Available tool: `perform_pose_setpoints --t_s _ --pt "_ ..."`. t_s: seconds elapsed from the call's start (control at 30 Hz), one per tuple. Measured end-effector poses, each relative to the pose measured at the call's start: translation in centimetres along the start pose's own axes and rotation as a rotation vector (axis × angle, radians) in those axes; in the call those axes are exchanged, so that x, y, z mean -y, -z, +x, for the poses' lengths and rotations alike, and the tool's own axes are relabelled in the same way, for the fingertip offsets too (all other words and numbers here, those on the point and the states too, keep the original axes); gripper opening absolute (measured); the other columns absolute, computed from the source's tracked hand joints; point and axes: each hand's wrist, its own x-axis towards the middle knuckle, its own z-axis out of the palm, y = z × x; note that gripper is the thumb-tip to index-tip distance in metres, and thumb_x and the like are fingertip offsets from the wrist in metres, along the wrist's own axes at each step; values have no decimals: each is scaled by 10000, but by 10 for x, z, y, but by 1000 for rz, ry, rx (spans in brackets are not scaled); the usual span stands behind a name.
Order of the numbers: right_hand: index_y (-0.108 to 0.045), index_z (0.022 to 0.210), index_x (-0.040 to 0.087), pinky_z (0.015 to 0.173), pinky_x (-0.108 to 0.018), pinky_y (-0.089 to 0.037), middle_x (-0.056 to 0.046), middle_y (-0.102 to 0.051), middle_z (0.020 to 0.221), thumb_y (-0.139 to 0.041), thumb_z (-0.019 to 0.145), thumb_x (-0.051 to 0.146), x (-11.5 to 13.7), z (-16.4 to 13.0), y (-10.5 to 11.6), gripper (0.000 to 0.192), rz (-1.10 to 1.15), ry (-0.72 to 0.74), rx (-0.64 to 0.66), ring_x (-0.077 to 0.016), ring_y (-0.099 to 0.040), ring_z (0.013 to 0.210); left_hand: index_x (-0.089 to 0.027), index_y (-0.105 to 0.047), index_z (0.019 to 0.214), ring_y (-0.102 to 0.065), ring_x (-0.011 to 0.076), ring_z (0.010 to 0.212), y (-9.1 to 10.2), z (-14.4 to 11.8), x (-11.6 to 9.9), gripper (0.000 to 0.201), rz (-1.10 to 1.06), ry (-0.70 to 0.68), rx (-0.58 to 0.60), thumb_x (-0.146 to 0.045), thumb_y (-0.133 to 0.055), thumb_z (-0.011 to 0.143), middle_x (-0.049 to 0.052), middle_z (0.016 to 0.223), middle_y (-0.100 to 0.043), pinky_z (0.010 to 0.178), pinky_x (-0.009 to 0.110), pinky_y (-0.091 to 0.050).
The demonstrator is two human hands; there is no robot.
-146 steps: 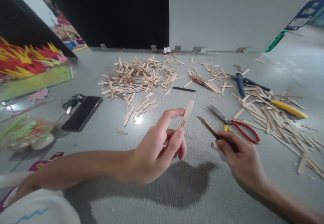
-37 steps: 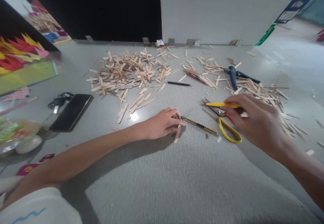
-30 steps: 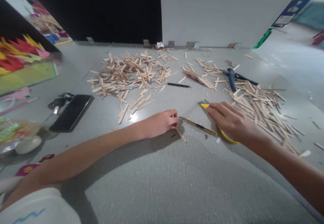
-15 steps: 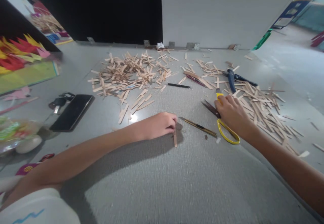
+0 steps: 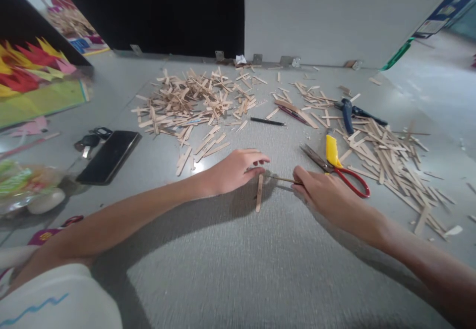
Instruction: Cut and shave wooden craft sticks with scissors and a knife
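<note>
A single wooden craft stick (image 5: pixel 259 195) with a small dark mark lies on the grey surface. My left hand (image 5: pixel 240 170) is just above its far end, thumb and fingers apart; whether the thumb touches the stick I cannot tell. To the right, my right hand (image 5: pixel 322 188) is closed around a slim gold craft knife (image 5: pixel 284 179), its front end pointing left at the stick and its rear hidden in my palm. Just beyond that hand lie a yellow-handled cutter (image 5: pixel 332 150) and scissors (image 5: pixel 353 181) with a red handle, partly overlapping.
Craft sticks form a heap (image 5: pixel 189 96) at back left and another pile (image 5: pixel 397 160) at right. Dark blue pliers (image 5: pixel 347 115), a black pen (image 5: pixel 267 121), a phone (image 5: pixel 109 158) and keys (image 5: pixel 89 143) lie around. An upright black-and-white panel (image 5: pixel 297 17) borders the back.
My right hand has left the yellow cutter, moved left and taken up the gold craft knife. My left hand has loosened its pinch on the stick, fingers now apart. The view has shifted slightly.
</note>
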Motion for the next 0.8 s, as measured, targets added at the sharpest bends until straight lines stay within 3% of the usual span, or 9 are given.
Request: perform_pose_setpoints --t_s 0.07,0.2,0.37,0.5,0.6,0.67,0.73,0.8 --pt "-626 957 211 533 -315 -261 -16 -661 711 -480 1118 267 3 0 4 225 38 8 -44 -161 -533 524 -193 -713 1352 -727 254 1144 0 -2 -4 298 -24 -71 -7 -340 -584 1127 121 1259 -773 1002 389 -557" --pt "-714 969 197 620 -321 -360 -66 -759 840 -483 1103 243 12 8 14 271 139 89 -108 -186 -655 670 -185 -759 1256 -737 243 1085 -1 -5 -12 335 -80 -165 39 -367 -494 1160 109 1154 -804 971 368 -556" --pt "-748 1002 168 640 -325 -412 -74 -763 875 -502 1072 179 19 18 21 256 128 145 -6 -190 -671 710 -176 -786 1140 -743 228 981 0 -5 -14 301 -99 -167 2 -341 -534 1141 97 1060 -813 897 342 -555" --pt "-764 1036 175 681 -328 -495 -81 -760 910 -518 1044 139 23 22 24 249 154 165 -17 -202 -691 756 -190 -786 1028 -745 219 929 -1 -4 -13 234 -91 -127 -23 -302 -595 1103 75 978 -810 881 340 -554" --pt "-761 1174 215 714 -342 -591 -93 -778 1066 -645 1022 242 25 24 28 193 447 71 -167 -208 -720 819 -193 -775 940 -736 202 870 1 -5 -16 245 -111 -57 -110 -307 -616 1087 56 916 -803 861 335 -544" --pt "-736 1220 235 630 -325 -619 -80 -771 1095 -754 970 354 25 26 30 278 735 -64 -297 -190 -721 765 -204 -787 949 -729 192 845 4 -5 -20 242 -188 34 -170 -359 -646 1071 38 901 -803 776 298 -529" --pt "-730 1163 230 526 -293 -597 -44 -747 992 -828 906 429 24 28 28 340 990 -168 -358 -153 -687 644 -212 -805 969 -728 192 851 5 -5 -25 251 -275 107 -203 -416 -679 1047 30 901 -807 698 269 -500" --pt "-730 1066 218 438 -257 -528 9 -686 839 -857 872 474 25 32 22 346 1153 -195 -324 -107 -605 513 -208 -813 952 -733 196 873 5 -5 -29 287 -338 112 -213 -457 -694 1032 35 916 -814 712 273 -504"
